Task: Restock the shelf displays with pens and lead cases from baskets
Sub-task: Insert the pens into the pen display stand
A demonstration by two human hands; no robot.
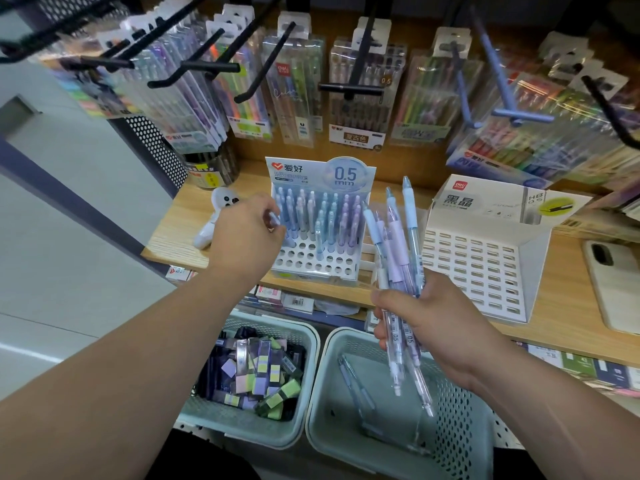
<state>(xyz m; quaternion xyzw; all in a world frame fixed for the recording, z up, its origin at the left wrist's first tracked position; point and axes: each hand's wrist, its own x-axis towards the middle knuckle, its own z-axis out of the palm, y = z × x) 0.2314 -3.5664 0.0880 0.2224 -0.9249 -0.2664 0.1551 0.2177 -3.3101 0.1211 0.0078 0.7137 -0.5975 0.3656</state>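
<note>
Left hand (242,230), beside ghost figurine (216,220), apparently pinches pen (275,218) at display (311,263).

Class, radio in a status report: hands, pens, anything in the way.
Left hand pinching one pen at the display rack. Right hand gripping a pen bundle. Front holes free; nothing blocking.
</note>
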